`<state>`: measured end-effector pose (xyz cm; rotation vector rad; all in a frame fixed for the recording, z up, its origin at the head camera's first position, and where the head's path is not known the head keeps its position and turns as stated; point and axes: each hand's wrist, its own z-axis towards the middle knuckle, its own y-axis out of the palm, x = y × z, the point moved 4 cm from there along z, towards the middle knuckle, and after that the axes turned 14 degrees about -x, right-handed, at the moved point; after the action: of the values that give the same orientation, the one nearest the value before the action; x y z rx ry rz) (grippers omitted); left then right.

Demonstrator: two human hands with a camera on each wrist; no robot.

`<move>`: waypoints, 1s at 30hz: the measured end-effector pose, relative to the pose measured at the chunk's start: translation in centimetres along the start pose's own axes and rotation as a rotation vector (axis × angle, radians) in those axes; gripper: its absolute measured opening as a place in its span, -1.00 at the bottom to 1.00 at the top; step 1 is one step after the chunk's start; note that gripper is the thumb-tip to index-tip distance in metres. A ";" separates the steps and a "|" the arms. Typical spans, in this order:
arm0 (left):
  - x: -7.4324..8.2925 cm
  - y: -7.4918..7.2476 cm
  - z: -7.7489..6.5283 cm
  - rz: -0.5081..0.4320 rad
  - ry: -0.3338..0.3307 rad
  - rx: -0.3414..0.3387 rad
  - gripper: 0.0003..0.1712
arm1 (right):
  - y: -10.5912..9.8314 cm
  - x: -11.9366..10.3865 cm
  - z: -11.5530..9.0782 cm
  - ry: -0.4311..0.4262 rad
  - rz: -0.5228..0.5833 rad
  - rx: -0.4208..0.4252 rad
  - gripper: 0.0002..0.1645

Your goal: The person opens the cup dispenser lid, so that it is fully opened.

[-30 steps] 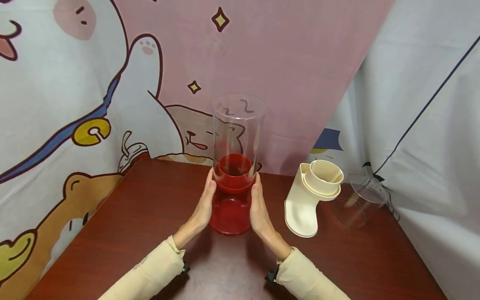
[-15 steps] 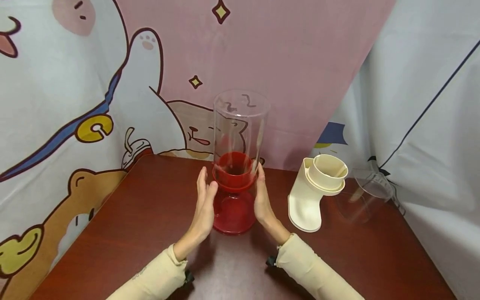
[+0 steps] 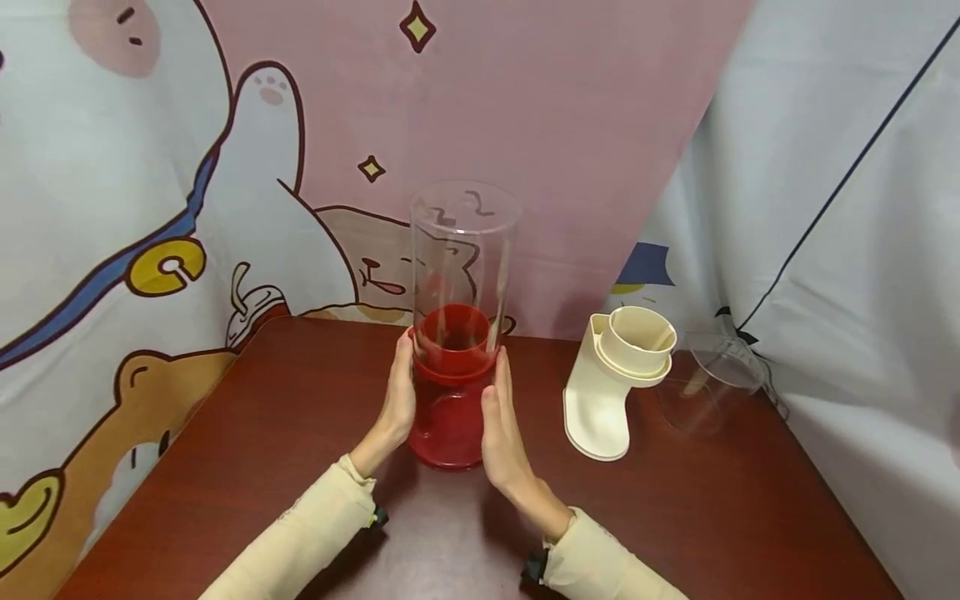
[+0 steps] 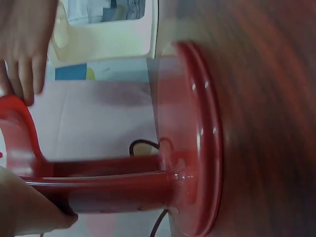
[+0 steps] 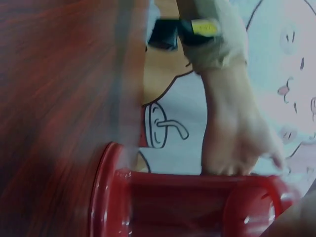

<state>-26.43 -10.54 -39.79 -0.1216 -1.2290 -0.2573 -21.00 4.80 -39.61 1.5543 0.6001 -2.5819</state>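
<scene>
In the head view a red plastic stand (image 3: pixel 447 433) stands upright on the table, with a round base and a ring-shaped cup on top. A tall clear cylinder (image 3: pixel 465 267), open at the top, sits upright around that cup. My left hand (image 3: pixel 393 400) lies against the stand's left side, its fingers reaching up beside the cup. On the other side my right hand (image 3: pixel 506 433) is held with straight fingers, fingertips right at the cup's rim. The left wrist view shows the stand's base (image 4: pixel 202 138) flat on the tabletop, with the right hand's fingers (image 4: pixel 27 74) near the cup.
A cream stand (image 3: pixel 600 417) of similar shape stands to the right, its cup facing up. Behind it, a second clear cylinder (image 3: pixel 701 387) rests on the brown table (image 3: pixel 675 533). A cartoon-printed cloth (image 3: pixel 585 125) hangs at the back and sides.
My left hand came away from the stand's left side, then returned against it. My right hand has loosened and shifted slightly down along the right side. The stand and cylinder stay put.
</scene>
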 end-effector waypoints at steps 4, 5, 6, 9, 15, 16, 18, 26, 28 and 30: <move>0.1 0.8 -1.7 0.054 0.028 0.024 -0.28 | -0.6 1.1 0.6 -0.007 0.034 0.004 -0.24; 0.1 1.0 -2.1 0.063 0.040 0.029 -0.29 | -0.8 1.3 0.8 -0.005 0.035 0.000 -0.23; 0.2 1.3 -2.5 0.071 0.050 0.032 -0.29 | -1.1 1.6 0.9 0.000 0.037 -0.006 -0.22; 0.5 1.6 -3.1 0.074 0.070 0.039 -0.30 | -1.8 1.9 1.1 0.005 0.058 -0.025 -0.17; 1.0 -0.5 -0.3 0.126 0.069 0.073 -0.31 | -3.3 1.5 3.6 -0.040 0.115 -0.012 -0.09; 1.0 -1.0 0.6 0.137 0.075 0.068 -0.31 | -3.6 1.5 4.3 -0.046 0.111 -0.007 -0.08; 1.0 -1.8 2.3 0.165 0.089 0.051 -0.31 | -3.8 1.5 5.4 -0.057 0.103 -0.009 -0.06; 0.2 -1.5 3.4 0.102 0.135 0.012 -0.35 | -3.0 1.6 5.9 -0.063 0.084 -0.068 -0.05; 0.1 -1.4 3.0 0.077 0.134 0.036 -0.38 | -2.7 1.7 5.5 -0.046 0.087 -0.080 -0.06; 0.1 -1.3 2.6 0.045 0.129 0.072 -0.42 | -2.4 1.7 5.2 -0.030 0.092 -0.087 -0.06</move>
<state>-29.12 -11.25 -38.92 -0.0695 -1.1043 -0.1792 -26.74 5.34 -38.22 1.4780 0.6141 -2.4724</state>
